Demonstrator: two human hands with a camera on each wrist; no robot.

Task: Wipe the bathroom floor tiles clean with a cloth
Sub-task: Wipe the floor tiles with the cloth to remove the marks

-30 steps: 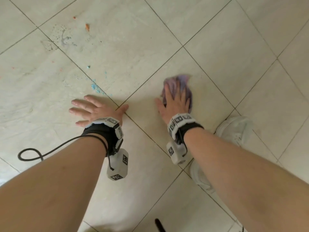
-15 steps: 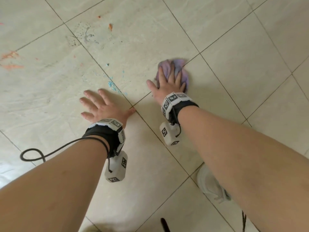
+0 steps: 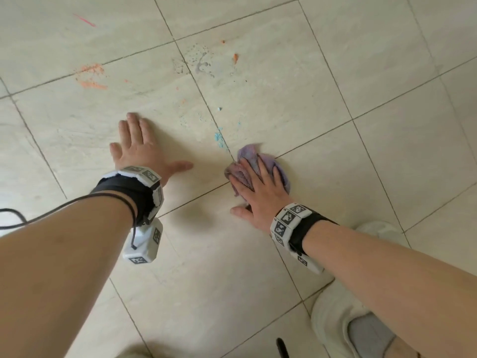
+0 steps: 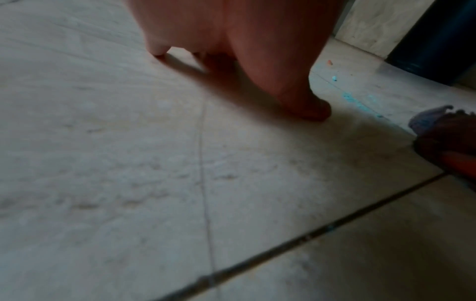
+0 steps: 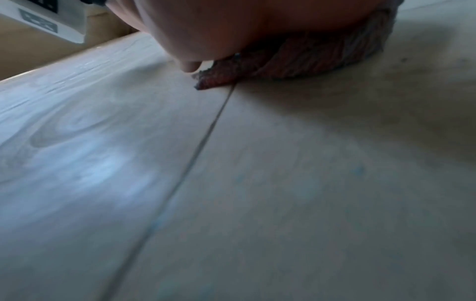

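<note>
A crumpled purple cloth (image 3: 249, 157) lies on the beige floor tiles (image 3: 322, 192) where grout lines cross. My right hand (image 3: 258, 187) presses flat on it with straight fingers, thumb on the tile. The right wrist view shows the cloth (image 5: 335, 55) bunched under the palm. My left hand (image 3: 139, 148) rests flat on the tile to the left, fingers spread; the left wrist view shows its fingertips (image 4: 316, 110) touching the floor. Blue powder marks (image 3: 219, 138) lie just beyond the cloth's left edge, also in the left wrist view (image 4: 352, 99).
Orange smears (image 3: 90, 76), a grey splatter (image 3: 202, 64) and a red streak (image 3: 84, 20) mark the tiles farther off. My white shoe (image 3: 335, 319) stands at the lower right. A black cable (image 3: 38, 215) trails from the left wrist. A dark blue object (image 4: 443, 40) stands by the wall.
My right hand has slid the cloth left and back towards me, now beside the blue marks. The view has swung, and the left hand's fingers now point more straight ahead.
</note>
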